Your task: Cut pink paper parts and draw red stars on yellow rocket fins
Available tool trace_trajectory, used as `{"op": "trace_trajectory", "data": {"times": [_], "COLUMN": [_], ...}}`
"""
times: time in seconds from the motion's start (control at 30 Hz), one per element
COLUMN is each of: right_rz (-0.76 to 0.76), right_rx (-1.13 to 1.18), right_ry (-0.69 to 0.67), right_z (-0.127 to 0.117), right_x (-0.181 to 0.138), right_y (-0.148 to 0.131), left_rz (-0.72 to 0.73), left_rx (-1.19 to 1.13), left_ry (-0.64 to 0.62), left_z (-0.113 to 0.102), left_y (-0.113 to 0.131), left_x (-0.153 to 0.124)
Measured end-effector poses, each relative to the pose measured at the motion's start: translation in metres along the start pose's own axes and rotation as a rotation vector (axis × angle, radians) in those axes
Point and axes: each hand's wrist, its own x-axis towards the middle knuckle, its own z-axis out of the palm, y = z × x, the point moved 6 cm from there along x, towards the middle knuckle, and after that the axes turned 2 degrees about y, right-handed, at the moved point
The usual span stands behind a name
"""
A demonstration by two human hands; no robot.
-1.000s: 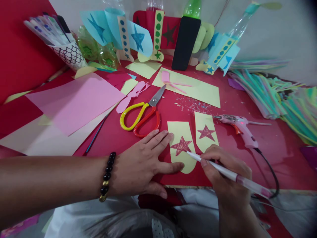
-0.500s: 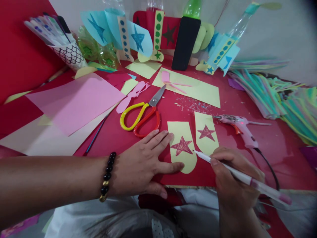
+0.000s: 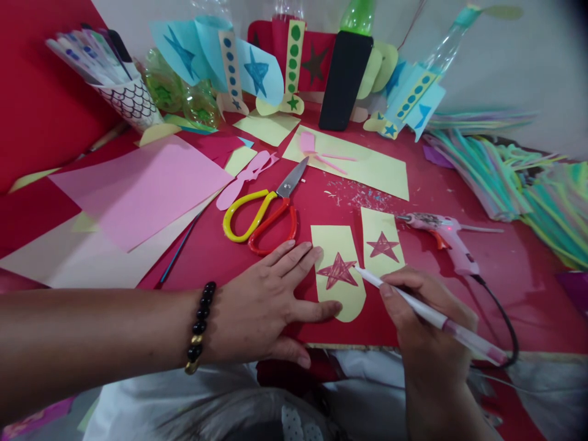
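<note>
My left hand point(image 3: 271, 300) lies flat and open, its fingertips holding down the left and lower edge of a yellow paper piece point(image 3: 337, 239). That piece has a rounded bottom and a red-brown coloured star point(image 3: 337, 271). In my right hand point(image 3: 427, 324) is a white felt-tip pen point(image 3: 422, 309) with a pinkish end, its tip at the star's right point. Just behind it lies a second yellow piece point(image 3: 374, 223) with a similar star, its lower part hidden by the right hand. Scissors point(image 3: 275, 211) with yellow and red handles rest beyond my left fingers.
A pink glue gun point(image 3: 452, 239) with a lit red light and a cord lies at right. Pipe cleaners point(image 3: 491, 171) are heaped beyond it. Decorated bottles, a black phone point(image 3: 345, 79) and a pen cup point(image 3: 131, 101) line the back. Pink paper point(image 3: 147, 190) covers the left.
My right hand has shifted left and slightly up with the pen, bringing its tip from beside the star's lower right to its right point. My left hand stays in place.
</note>
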Motion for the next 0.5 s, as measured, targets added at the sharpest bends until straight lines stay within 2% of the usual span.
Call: {"op": "trace_trajectory", "data": {"times": [0.27, 0.37, 0.5], "right_rz": [0.031, -0.001, -0.067], "right_rx": [0.019, 0.072, 0.192], "right_ry": [0.042, 0.018, 0.068], "right_z": [-0.0011, -0.0017, -0.0058], "right_x": [0.0009, -0.0012, -0.0018], "right_y": [-0.0023, -0.0012, -0.0023], "left_rz": [0.003, 0.000, 0.001], "left_rx": [0.014, 0.015, 0.002], "left_ry": [-0.002, 0.005, 0.011], "left_z": [-0.0004, -0.0004, 0.0001], "left_y": [0.0005, -0.0002, -0.0016], "left_x": [0.0012, 0.0017, 0.0007]}}
